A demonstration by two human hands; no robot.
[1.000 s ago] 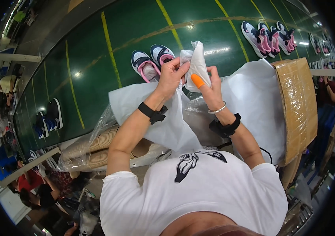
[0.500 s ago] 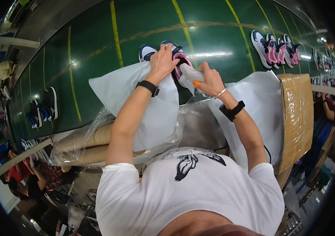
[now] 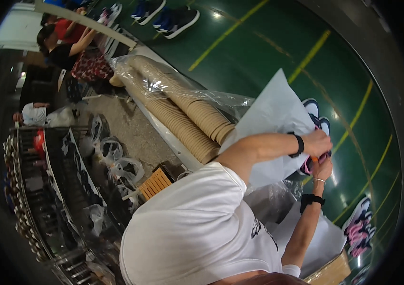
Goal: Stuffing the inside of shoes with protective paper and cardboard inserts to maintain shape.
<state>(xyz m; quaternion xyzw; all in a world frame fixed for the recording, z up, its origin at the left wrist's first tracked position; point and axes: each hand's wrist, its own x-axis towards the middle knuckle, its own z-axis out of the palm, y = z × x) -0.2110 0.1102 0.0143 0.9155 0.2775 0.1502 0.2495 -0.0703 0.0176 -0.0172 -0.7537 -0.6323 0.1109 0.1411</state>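
Observation:
On the green surface a pair of white and navy sneakers stands close together, the far sneaker and the near sneaker with its pink lining. My left hand is closed over the near sneaker's opening and covers much of it. Right beside it, my right hand has its fingers curled at the same opening; what they hold is hidden. A small orange patch shows at its fingers. A white paper sheet lies under my left forearm, and another white sheet lies beneath my right forearm.
Stacked tan ribbed cup-like pieces lie in clear plastic on my left. More sneakers stand on the green surface: dark blue ones far left, pink and navy ones at right. A cardboard box is near. People work at far left.
My view has swung left, so the scene has shifted and turned. The hands have come together at the sneaker. The whitish wad in my right hand no longer shows.

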